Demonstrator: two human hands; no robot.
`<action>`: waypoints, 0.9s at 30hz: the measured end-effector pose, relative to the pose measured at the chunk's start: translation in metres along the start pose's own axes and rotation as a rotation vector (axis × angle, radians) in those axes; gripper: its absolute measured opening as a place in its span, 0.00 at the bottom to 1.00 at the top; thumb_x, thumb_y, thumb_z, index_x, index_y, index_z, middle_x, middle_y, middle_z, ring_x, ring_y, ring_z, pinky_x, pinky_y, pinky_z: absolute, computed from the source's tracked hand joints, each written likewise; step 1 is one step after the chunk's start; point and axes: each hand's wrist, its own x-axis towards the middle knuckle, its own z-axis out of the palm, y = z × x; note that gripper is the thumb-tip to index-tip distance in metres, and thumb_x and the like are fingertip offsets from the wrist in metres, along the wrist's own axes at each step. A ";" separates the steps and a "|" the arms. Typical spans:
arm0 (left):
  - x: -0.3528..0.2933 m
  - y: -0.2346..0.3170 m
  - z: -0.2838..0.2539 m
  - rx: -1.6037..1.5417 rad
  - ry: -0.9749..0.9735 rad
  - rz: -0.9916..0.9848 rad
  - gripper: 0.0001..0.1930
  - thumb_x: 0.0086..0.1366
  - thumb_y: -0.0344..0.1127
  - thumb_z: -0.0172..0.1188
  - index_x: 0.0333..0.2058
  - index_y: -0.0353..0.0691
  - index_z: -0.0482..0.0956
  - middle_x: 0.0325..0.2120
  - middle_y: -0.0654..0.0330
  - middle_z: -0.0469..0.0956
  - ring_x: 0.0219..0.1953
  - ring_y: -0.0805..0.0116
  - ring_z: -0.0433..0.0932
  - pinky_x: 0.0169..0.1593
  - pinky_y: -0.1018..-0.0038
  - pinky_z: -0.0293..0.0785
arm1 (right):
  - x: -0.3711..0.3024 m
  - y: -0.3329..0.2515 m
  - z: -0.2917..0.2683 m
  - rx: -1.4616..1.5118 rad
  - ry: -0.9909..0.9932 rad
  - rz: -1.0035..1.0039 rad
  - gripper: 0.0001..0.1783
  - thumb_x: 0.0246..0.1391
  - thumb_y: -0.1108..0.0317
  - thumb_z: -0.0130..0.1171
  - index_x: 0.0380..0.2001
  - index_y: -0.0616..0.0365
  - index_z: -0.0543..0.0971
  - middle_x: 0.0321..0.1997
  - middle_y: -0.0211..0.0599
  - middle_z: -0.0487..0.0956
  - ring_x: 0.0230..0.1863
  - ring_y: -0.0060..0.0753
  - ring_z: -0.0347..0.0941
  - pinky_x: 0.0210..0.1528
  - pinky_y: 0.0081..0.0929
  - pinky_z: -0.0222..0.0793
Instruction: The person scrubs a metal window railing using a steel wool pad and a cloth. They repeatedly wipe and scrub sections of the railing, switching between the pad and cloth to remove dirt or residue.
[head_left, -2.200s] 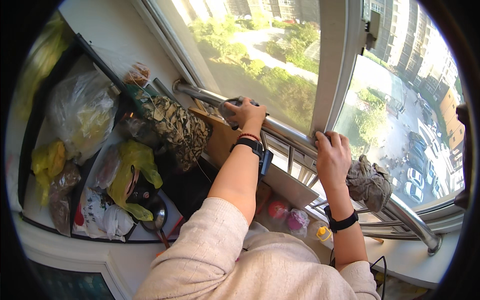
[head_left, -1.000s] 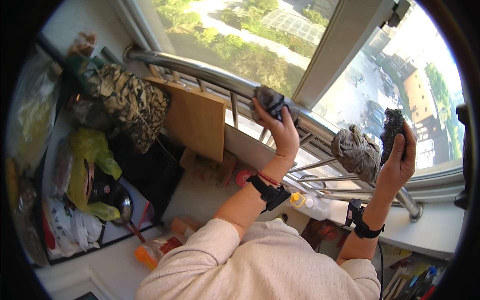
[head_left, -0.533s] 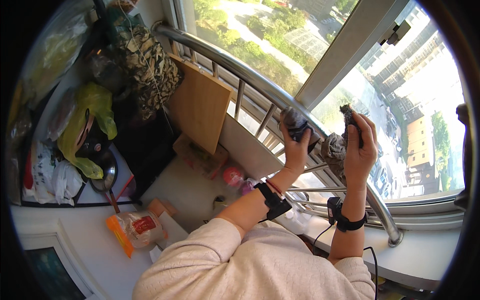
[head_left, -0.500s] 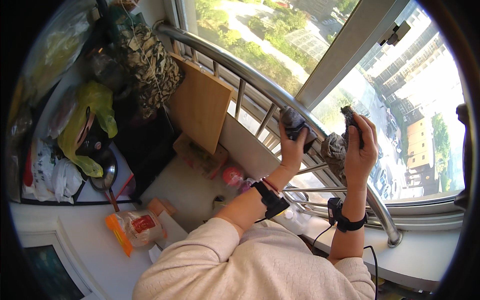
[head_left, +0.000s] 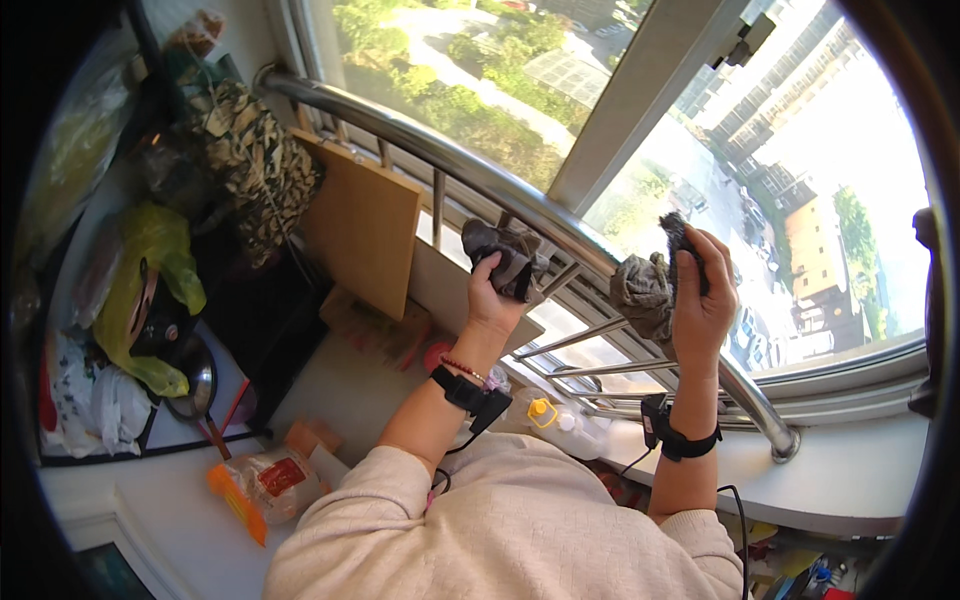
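My left hand (head_left: pixel 490 300) is closed around a dark grey and black bundle (head_left: pixel 505 248), with a rounded end and soft-looking folds; whether it is a shoe or bunched cloth I cannot tell. It is held just inside the metal window railing (head_left: pixel 430 140). Farther right, my right hand (head_left: pixel 708 300) grips a dark, fuzzy-edged strip (head_left: pixel 674 233) whose kind does not show clearly. A crumpled grey-brown cloth (head_left: pixel 645 290) lies at the railing beside the right hand, partly hidden by it. Both wrists wear black straps with small devices.
Behind the railing are window panes. A wooden board (head_left: pixel 362 225) leans against the wall at left. A yellow plastic bag (head_left: pixel 150 250) and a pan (head_left: pixel 193 385) lie on the dark-edged counter. Clear bottles (head_left: pixel 565 425) stand near my body, and an orange-topped package (head_left: pixel 275 485) lies lower left.
My left hand has moved left and slightly down with the dark bundle, away from the right hand. The right hand keeps its grip; the whole view has shifted slightly.
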 end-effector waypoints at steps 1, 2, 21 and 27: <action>-0.008 -0.007 0.008 -0.089 -0.120 -0.072 0.18 0.68 0.42 0.57 0.54 0.43 0.78 0.50 0.58 0.81 0.53 0.58 0.79 0.60 0.61 0.74 | 0.004 -0.003 0.005 -0.018 -0.013 0.002 0.13 0.60 0.78 0.62 0.49 0.60 0.83 0.47 0.40 0.81 0.45 0.33 0.79 0.48 0.27 0.75; -0.014 -0.013 0.017 -0.182 -0.250 -0.138 0.20 0.69 0.46 0.57 0.56 0.44 0.77 0.53 0.58 0.80 0.55 0.57 0.78 0.61 0.60 0.73 | 0.008 -0.006 0.011 -0.034 -0.023 0.001 0.14 0.58 0.79 0.63 0.48 0.59 0.83 0.47 0.40 0.82 0.45 0.37 0.79 0.48 0.29 0.76; -0.048 -0.057 0.076 0.021 -0.030 -0.056 0.25 0.76 0.56 0.48 0.59 0.45 0.73 0.53 0.59 0.79 0.54 0.61 0.78 0.60 0.66 0.74 | -0.030 0.030 0.045 -0.646 -0.258 -0.359 0.16 0.49 0.67 0.61 0.43 0.43 0.86 0.43 0.23 0.79 0.49 0.38 0.74 0.41 0.38 0.71; -0.075 -0.065 0.055 0.001 -0.154 -0.409 0.27 0.72 0.58 0.45 0.58 0.46 0.74 0.55 0.56 0.78 0.54 0.56 0.78 0.59 0.59 0.75 | -0.038 0.036 0.045 -0.645 -0.228 -0.181 0.17 0.48 0.68 0.61 0.43 0.44 0.85 0.43 0.28 0.79 0.49 0.40 0.74 0.42 0.37 0.73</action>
